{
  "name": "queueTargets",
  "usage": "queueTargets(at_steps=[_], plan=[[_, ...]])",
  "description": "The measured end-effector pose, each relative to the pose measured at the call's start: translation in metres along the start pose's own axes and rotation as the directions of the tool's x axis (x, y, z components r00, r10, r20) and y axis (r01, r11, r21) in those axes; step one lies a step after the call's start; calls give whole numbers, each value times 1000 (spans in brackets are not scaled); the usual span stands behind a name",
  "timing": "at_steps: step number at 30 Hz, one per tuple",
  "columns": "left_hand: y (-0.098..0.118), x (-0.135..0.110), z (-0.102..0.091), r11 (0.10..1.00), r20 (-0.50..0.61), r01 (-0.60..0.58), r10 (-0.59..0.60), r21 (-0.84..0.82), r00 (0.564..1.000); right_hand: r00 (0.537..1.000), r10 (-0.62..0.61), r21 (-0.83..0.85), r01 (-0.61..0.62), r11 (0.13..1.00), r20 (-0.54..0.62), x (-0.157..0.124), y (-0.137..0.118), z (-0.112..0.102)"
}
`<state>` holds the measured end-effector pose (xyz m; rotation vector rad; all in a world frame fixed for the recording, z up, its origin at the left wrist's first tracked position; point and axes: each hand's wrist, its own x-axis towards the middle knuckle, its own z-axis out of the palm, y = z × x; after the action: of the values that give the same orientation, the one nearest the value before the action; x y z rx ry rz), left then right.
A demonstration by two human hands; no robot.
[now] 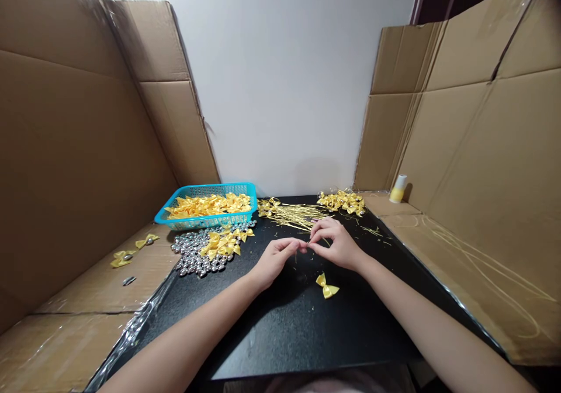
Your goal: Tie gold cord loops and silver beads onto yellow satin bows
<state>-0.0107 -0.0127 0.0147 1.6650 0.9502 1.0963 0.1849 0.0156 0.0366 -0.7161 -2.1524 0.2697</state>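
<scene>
My left hand [277,259] and my right hand [336,244] meet above the black table, thumbs and fingertips pinched close together. Whatever lies between the fingertips is too small and covered to name. Just below my right hand, a yellow satin bow [326,286] rests on the tabletop. Beyond the hands spreads a pile of thin gold ties [294,214]. Left of my left hand, several yellow bows [223,243] lie on a heap of shiny silver beads [193,252].
A blue basket [175,224] of yellow bows stands at the back left. Finished-looking bows with ties [344,202] are heaped at the back right. A small yellow-and-white bottle [398,189] stands on cardboard at right. Cardboard walls [491,165] flank the black table [280,334].
</scene>
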Motion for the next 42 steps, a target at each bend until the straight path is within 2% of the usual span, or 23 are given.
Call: queueTargets(at_steps=[2,5,8,12,18,22,26,32,37,42], plan=[[-3,1,2,996,-69,48,-54,-80,996,999,-25,-26,25,999,21,-1,-2,2],[-3,1,3,995,-100,74,-80,-68,992,997,-63,-78,67,995,47,-3,-4,5],[-2,0,3,996,-67,23,-18,86,998,995,-84,-118,90,989,56,-3,-5,5],[-2,-2,2,942,-30,-64,78,328,996,993,-96,-142,106,984,75,-4,-5,5],[-4,-3,2,887,26,-94,92,453,995,989,-76,-125,92,988,126,-4,-7,6],[-2,-3,2,904,53,-144,134,403,990,994,-30,-124,43,991,108,-5,-2,9],[-2,-2,2,933,43,-141,134,332,990,996,29,-90,-22,996,79,-5,2,12],[-5,-1,0,948,90,-147,127,282,988,998,34,12,-34,999,44,-4,0,17],[-4,0,0,967,59,-137,128,214,990,990,128,101,-122,987,-53,-3,-1,18],[-4,1,-1,984,-28,-101,107,145,994,988,120,244,-139,960,94,-4,0,19]])
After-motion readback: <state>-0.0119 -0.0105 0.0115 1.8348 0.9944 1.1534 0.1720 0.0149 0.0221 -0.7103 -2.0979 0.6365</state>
